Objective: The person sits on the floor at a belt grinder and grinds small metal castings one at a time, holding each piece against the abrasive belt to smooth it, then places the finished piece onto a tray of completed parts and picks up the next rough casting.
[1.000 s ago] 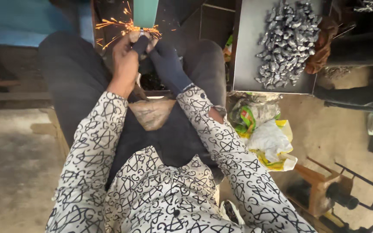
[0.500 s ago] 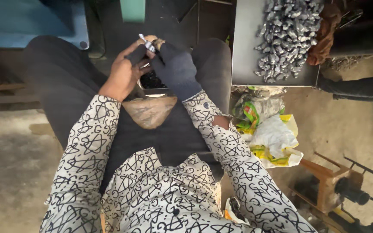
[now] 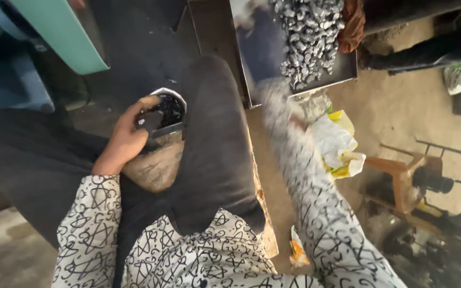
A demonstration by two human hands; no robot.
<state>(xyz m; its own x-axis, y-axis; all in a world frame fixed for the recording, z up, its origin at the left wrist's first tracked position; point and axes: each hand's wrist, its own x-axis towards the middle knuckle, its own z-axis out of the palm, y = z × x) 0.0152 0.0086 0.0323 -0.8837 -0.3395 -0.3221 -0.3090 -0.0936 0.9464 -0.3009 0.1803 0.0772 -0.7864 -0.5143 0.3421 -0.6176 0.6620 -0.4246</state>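
Sitting with dark-trousered knees apart, the person works under a pale green machine cover (image 3: 60, 32) at the upper left of the view. The left hand (image 3: 126, 141) rests between the thighs, thumb and fingers pinched on a small dark piece (image 3: 149, 120), which it holds at the near rim of a white-rimmed pot (image 3: 173, 95) wedged in the lap and filled with dark bits. Further right, the right arm in its patterned sleeve (image 3: 326, 224) is a streak of blur running up toward the near left corner of a flat metal tray (image 3: 257, 48). The right hand (image 3: 274, 92) is lost in that blur, so whether it is spread or closed cannot be told. A heap of small shiny metal parts (image 3: 310, 32) fills the tray's right half. Below the tray, crumpled white and yellow bags (image 3: 337, 144) lie on the dusty floor (image 3: 390, 106), with an orange stool (image 3: 401, 176) beyond them. The step in hand looks like handling one piece at the pot while the other arm goes to the heap. Lifting a single part from that tangle would call for a clean fingertip pinch at the heap's near edge.
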